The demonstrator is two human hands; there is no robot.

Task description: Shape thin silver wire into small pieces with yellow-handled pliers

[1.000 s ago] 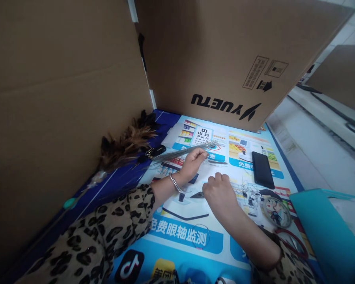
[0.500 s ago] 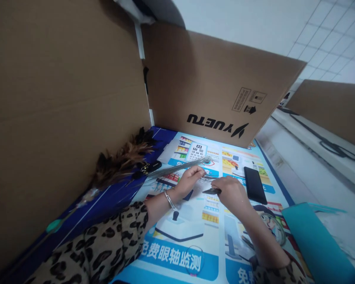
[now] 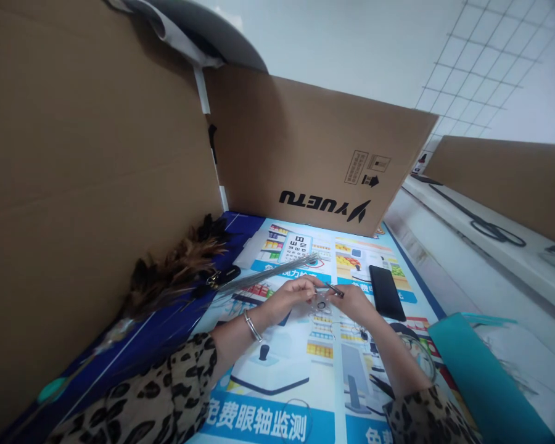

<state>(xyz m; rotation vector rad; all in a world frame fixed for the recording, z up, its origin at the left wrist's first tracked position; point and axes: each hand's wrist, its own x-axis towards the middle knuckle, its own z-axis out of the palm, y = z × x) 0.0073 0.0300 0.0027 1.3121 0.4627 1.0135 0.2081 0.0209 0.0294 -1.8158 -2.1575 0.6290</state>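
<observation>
My left hand point(image 3: 298, 291), a bracelet at its wrist, pinches a thin wire whose details are too small to make out. Facing it, my right hand point(image 3: 351, 302) is closed around small dark pliers point(image 3: 337, 290), their tip pointing left to my left fingertips. Just below the fingers there is a small dark ring point(image 3: 321, 304); I cannot tell whether it hangs or lies on the mat. Behind my left hand lies a bundle of thin silver wires point(image 3: 277, 271). A black phone point(image 3: 386, 293) rests to the right of my right hand.
Tall cardboard panels, one on the left point(image 3: 97, 154) and one at the back point(image 3: 314, 142), wall in the printed mat point(image 3: 277, 364). Brown feathers point(image 3: 176, 265) lie along the left. At right are a teal tray point(image 3: 481, 370) and, farther off, scissors point(image 3: 494, 233).
The pliers have turned and risen, with their tip now at my left fingertips rather than below them. My hands have come closer together. The whole view has shifted a little.
</observation>
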